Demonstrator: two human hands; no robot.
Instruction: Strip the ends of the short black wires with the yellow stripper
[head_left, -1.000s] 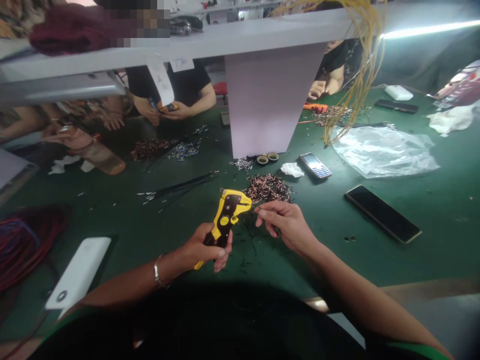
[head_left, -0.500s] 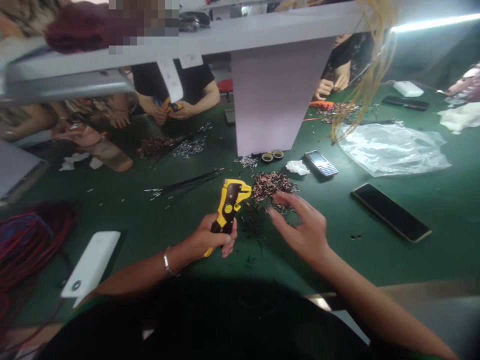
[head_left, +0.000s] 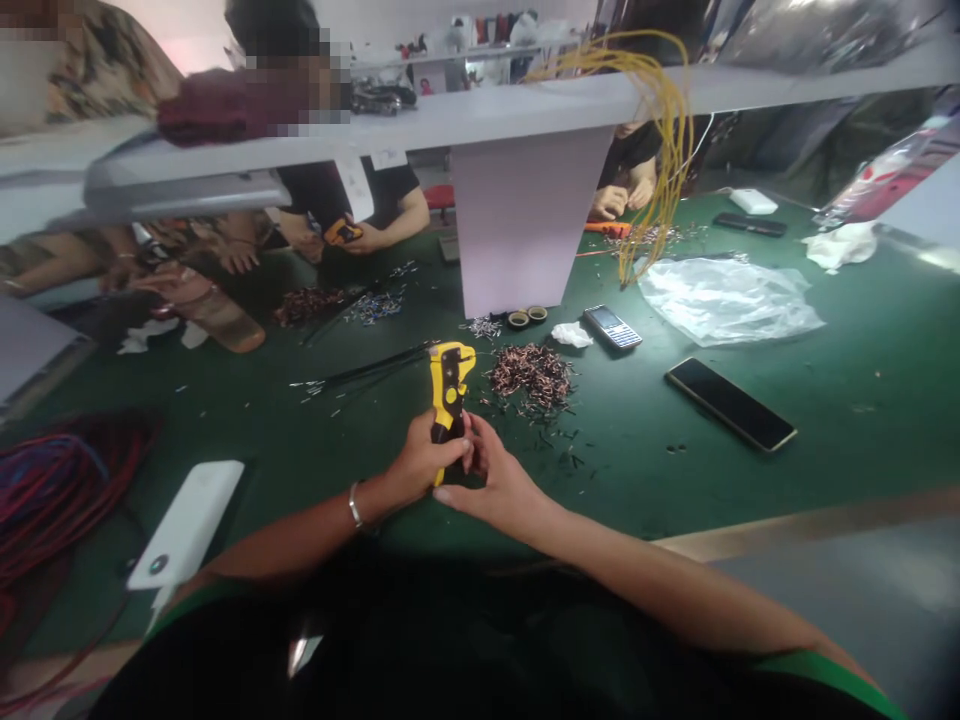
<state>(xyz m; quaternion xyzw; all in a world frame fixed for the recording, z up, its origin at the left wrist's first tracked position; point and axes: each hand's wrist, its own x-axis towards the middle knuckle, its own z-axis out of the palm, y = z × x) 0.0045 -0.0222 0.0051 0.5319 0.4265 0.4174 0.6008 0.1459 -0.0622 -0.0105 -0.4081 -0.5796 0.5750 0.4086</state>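
Note:
A yellow and black wire stripper [head_left: 450,385] stands upright over the table, jaws pointing up and away. My left hand [head_left: 416,462] is wrapped round its handle. From the right, my right hand [head_left: 501,484] closes on the same handle, its thumb low by the yellow end and its fingers near my left fingertips. Just right of the jaws lies a heap of short copper-tipped wire pieces [head_left: 531,376]. A bundle of black wires [head_left: 367,367] with bare ends lies left of the jaws.
A keypad phone [head_left: 613,328], a smartphone [head_left: 730,402] and a clear plastic bag [head_left: 735,300] lie to the right. At left are a white power bank [head_left: 186,525] and coiled red wires [head_left: 64,500]. A shelf post [head_left: 529,225] stands ahead; co-workers' hands [head_left: 360,237] work beyond.
My right hand has moved left from the wire heap to the stripper's handle. The stripper has turned more upright. The camera view has shifted, too.

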